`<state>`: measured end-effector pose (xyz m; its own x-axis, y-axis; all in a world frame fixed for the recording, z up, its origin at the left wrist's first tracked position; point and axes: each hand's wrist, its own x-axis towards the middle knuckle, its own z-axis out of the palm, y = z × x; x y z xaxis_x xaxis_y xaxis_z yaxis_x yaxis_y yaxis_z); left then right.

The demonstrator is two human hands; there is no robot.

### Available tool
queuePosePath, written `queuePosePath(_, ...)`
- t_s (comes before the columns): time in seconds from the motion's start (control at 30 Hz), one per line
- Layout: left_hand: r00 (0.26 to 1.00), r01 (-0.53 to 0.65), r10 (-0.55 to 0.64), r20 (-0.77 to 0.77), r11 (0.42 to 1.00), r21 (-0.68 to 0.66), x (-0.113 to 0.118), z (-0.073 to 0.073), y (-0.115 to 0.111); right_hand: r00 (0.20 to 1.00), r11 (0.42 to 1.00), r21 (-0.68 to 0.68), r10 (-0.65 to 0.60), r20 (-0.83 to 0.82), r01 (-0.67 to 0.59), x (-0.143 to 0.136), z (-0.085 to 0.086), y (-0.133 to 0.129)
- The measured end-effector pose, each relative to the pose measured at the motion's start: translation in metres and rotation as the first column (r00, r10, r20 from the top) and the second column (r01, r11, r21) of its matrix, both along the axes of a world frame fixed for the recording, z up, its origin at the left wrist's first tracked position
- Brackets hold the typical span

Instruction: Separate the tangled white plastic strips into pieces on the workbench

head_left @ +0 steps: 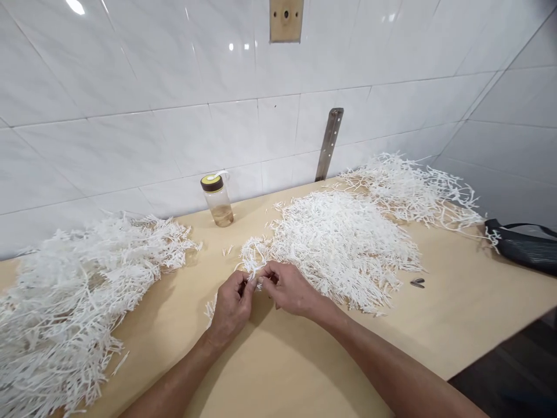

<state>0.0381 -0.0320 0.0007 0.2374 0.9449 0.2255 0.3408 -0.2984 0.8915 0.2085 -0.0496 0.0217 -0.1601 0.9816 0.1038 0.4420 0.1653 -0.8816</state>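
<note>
Both hands meet near the middle of the table. My left hand (232, 302) is closed in a pinch on a white branching strand (253, 255), which rises above the fingertips. My right hand (287, 287) pinches the same piece from the other side, fingertips nearly touching those of the left. More white bits show beside the left wrist. Just right of the hands lies a broad heap of short white strands (343, 244). A larger pile of white branching pieces (87, 290) spreads over the left side of the table.
A bottle with a dark and yellow lid (220, 200) stands near the tiled wall. A metal strip (329, 145) leans there. Longer white strands (409, 188) lie at the back right, near a black bag (528, 247). Small dark clippers (418, 283) rest on the table (456, 313).
</note>
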Motion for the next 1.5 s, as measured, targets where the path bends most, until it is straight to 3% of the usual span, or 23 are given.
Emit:
queuePosePath(0.13,0.995,0.035,-0.03,0.097,0.998,-0.052,0.0,-0.002,0.0,0.964,0.966,-0.215,0.088,-0.25,-0.144,0.005,0.001,0.002)
queuePosePath(0.33,0.984,0.074,-0.06,0.169,0.994,-0.08,0.0,-0.003,0.0,0.971,0.961,-0.229,0.102,-0.216,-0.152,0.005,0.002,0.002)
queuePosePath(0.43,0.99,0.052,-0.041,0.134,0.995,-0.083,-0.001,-0.001,-0.001,0.995,0.982,-0.169,0.068,-0.072,-0.079,0.003,-0.003,0.001)
queuePosePath(0.5,0.995,0.036,-0.027,0.099,0.996,-0.086,-0.001,0.0,-0.002,0.997,0.999,-0.043,0.024,0.07,-0.021,0.002,-0.007,0.0)
queuePosePath(0.6,0.999,0.029,-0.026,0.036,0.996,-0.086,-0.001,-0.001,-0.002,0.955,0.985,0.169,-0.068,0.29,0.019,-0.001,-0.009,-0.001)
queuePosePath(0.7,1.0,0.028,-0.028,0.0,0.996,-0.083,0.0,-0.002,-0.002,0.9,0.969,0.247,-0.134,0.414,0.031,-0.007,-0.008,-0.001)
queuePosePath(0.9,0.994,0.06,-0.047,0.098,0.989,-0.134,0.0,0.001,-0.004,0.965,0.995,0.069,-0.083,0.25,0.067,-0.006,-0.006,-0.002)
queuePosePath(1.0,0.99,0.09,-0.073,0.124,0.987,-0.136,-0.001,0.002,-0.004,0.969,0.99,0.138,-0.05,0.243,0.017,-0.003,-0.003,-0.002)
queuePosePath(1.27,1.0,0.001,-0.001,0.0,0.992,0.125,-0.003,0.0,-0.006,0.973,0.996,0.091,-0.012,0.23,-0.009,-0.006,-0.001,-0.005)
queuePosePath(1.43,0.987,0.099,-0.047,-0.151,0.928,0.359,-0.006,-0.006,-0.006,0.999,0.967,-0.249,0.043,-0.009,-0.044,-0.008,-0.007,-0.003)
queuePosePath(1.5,0.975,0.148,-0.066,-0.213,0.908,0.393,-0.007,-0.007,-0.006,0.998,0.956,-0.286,0.054,-0.022,-0.058,-0.011,-0.008,-0.003)
